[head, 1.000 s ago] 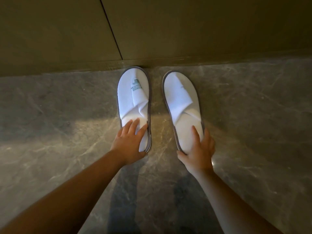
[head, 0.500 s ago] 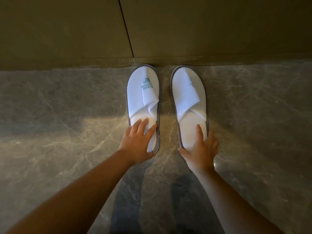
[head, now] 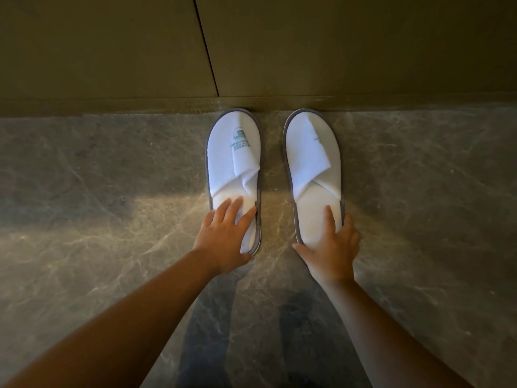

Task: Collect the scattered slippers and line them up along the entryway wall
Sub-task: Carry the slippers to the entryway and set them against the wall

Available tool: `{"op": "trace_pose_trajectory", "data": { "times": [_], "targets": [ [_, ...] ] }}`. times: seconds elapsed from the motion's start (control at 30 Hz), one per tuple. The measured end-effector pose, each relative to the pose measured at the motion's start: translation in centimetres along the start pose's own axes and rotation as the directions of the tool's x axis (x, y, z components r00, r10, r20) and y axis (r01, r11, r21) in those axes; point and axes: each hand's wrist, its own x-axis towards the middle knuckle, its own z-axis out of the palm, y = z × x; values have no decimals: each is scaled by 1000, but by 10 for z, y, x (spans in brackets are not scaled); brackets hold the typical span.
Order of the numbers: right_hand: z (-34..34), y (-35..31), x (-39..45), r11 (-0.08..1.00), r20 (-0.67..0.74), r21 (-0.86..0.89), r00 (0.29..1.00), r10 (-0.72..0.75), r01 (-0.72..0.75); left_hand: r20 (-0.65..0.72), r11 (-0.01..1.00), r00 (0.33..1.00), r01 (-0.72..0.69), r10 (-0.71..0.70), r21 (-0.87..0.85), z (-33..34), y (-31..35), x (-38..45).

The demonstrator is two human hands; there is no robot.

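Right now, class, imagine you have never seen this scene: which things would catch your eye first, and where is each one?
Two white slippers stand out against the dark marble floor, side by side with toes at the wall: the left slipper with a green logo and the right slipper. The left hand and the right hand each rest flat on a heel end.

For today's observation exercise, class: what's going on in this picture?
A person crouched over a marble floor is setting a pair of white slippers against the wall. The left hand lies flat on the heel of the left slipper, which bears a green logo. The right hand cups the heel of the right slipper. Both slippers lie side by side, apart, toes at the base of the wall.
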Motion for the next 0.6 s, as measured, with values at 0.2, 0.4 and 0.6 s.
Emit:
{"op": "trace_pose_trajectory", "data": {
  "times": [0.2, 0.4, 0.6],
  "targets": [
    [-3, 0, 0, 1000, 30, 12, 999, -23, 22, 20, 1000, 1000, 0, 0, 0, -2, 1, 0],
    [-20, 0, -3, 995, 4, 36, 996, -90, 90, 45, 999, 999, 14, -12, -42, -12, 3, -4],
    [-105, -33, -47, 979, 100, 133, 981, -167, 153, 57, 968, 994, 107, -97, -226, -89, 15, -64]
  ]
}}
